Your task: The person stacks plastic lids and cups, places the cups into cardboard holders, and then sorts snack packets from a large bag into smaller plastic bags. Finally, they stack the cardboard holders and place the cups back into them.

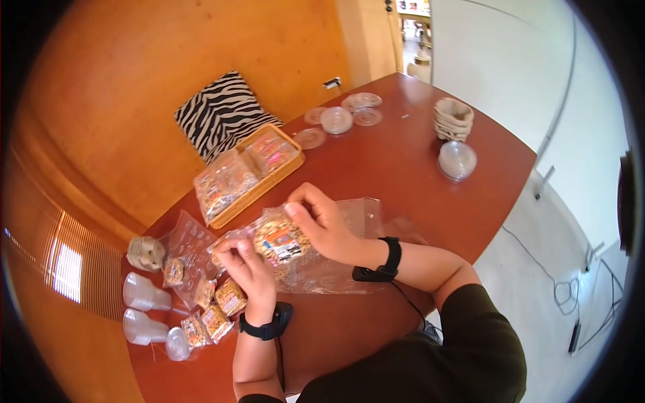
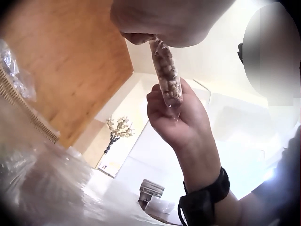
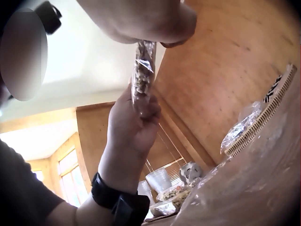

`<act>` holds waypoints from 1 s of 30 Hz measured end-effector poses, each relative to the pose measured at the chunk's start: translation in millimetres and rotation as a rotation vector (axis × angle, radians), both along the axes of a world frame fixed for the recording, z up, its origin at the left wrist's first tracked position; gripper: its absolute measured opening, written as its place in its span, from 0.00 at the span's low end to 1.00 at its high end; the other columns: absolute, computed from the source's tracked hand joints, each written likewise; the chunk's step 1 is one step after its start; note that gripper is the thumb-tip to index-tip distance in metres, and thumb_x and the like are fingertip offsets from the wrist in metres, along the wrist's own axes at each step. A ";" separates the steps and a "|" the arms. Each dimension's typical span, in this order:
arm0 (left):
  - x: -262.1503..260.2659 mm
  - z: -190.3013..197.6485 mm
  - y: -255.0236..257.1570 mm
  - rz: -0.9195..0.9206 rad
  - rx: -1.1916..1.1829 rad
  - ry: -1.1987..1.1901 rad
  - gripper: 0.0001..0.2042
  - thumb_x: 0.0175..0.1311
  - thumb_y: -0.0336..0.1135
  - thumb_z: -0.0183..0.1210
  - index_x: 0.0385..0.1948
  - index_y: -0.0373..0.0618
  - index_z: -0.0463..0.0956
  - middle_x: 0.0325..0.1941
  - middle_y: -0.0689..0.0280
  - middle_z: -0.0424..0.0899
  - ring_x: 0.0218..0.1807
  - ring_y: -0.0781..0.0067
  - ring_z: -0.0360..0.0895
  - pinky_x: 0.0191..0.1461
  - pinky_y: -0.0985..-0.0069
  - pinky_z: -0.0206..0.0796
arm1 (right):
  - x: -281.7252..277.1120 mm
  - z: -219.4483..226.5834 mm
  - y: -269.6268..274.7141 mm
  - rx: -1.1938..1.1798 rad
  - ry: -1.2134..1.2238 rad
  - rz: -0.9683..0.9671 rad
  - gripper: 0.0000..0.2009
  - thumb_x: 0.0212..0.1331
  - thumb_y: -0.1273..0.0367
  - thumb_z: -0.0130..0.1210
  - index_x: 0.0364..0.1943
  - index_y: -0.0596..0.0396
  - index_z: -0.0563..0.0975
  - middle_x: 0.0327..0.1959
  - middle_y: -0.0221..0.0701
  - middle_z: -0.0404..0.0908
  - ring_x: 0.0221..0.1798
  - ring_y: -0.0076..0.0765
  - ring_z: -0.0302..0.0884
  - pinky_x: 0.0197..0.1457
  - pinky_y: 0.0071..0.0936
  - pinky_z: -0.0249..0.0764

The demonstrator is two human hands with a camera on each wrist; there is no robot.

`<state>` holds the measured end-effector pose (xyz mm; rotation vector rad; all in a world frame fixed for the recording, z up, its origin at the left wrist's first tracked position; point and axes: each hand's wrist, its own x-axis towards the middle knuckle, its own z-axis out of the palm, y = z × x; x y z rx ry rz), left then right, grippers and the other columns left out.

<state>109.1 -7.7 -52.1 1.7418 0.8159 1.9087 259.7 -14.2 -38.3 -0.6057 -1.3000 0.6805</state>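
Both hands hold one clear-wrapped nut snack packet [image 1: 281, 243] above the table, its printed label facing up in the head view. My left hand [image 1: 250, 274] pinches the packet's near left end between thumb and fingers. At the far right end, my right hand [image 1: 324, 225] pinches the wrapper, thumb on top. Seen edge-on in the left wrist view, the packet [image 2: 166, 75] runs between the hands, nuts visible through the film. A large clear plastic bag [image 1: 342, 272] lies on the table beneath. Several similar wrapped packets [image 1: 216, 321] lie left of my left hand.
A wicker basket [image 1: 259, 181] of bagged snacks stands along the back edge by a zebra-striped cushion [image 1: 222, 114]. Clear cups [image 1: 142, 292] and a grey carton [image 1: 145, 253] are at the left. Plastic lids [image 1: 336, 121], stacked cartons [image 1: 453, 117] and a clear bowl [image 1: 457, 160] stand farther off.
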 end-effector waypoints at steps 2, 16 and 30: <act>5.0 2.1 -1.8 0.082 0.030 -0.012 0.04 0.73 0.33 0.41 0.39 0.45 0.58 0.35 0.68 0.61 0.37 0.80 0.60 0.48 0.79 0.61 | 5.0 3.9 -7.2 0.101 -0.084 -0.026 0.05 0.66 0.70 0.49 0.35 0.56 0.69 0.31 0.23 0.67 0.30 0.12 0.61 0.31 0.15 0.61; 6.0 4.3 -12.2 0.069 -0.050 -0.083 0.09 0.74 0.41 0.41 0.38 0.46 0.59 0.37 0.68 0.64 0.41 0.79 0.62 0.49 0.77 0.58 | 9.8 27.2 -23.4 0.269 -0.073 -0.123 0.10 0.60 0.67 0.58 0.28 0.55 0.70 0.18 0.24 0.68 0.22 0.12 0.61 0.21 0.19 0.57; 44.1 -21.5 -21.9 -0.330 -0.268 1.069 0.16 0.64 0.43 0.55 0.41 0.39 0.68 0.37 0.49 0.76 0.39 0.45 0.76 0.41 0.59 0.68 | 142.5 19.2 -54.0 -0.159 -0.419 -0.641 0.12 0.67 0.64 0.48 0.32 0.58 0.67 0.23 0.40 0.64 0.26 0.37 0.57 0.32 0.30 0.66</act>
